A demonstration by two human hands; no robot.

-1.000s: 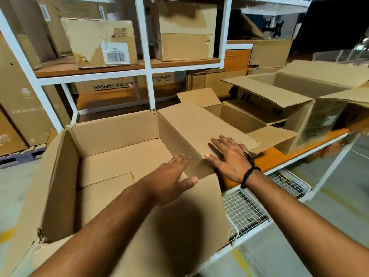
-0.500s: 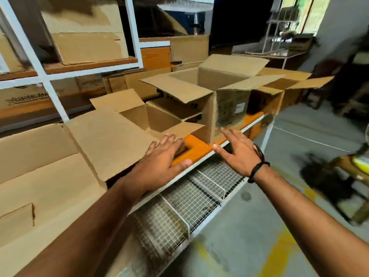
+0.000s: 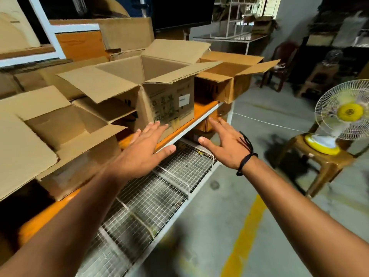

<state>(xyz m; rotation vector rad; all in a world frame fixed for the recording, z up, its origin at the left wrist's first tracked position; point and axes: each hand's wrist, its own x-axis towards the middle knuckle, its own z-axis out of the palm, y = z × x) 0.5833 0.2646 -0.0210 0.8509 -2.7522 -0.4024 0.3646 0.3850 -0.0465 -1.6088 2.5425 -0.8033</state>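
Two flat hands, left hand [image 3: 143,150], right hand [image 3: 226,145]

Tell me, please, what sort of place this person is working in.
Most likely a storeroom or small warehouse: open cardboard boxes stand along an orange shelf, a wire-mesh shelf lies below it, and a yellow line is painted on the concrete floor.

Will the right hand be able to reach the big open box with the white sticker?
Probably yes. The right hand is open and close to the big open box, with only bare orange shelf between them. The smaller box beside it stands apart, which seems to leave room for fingers.
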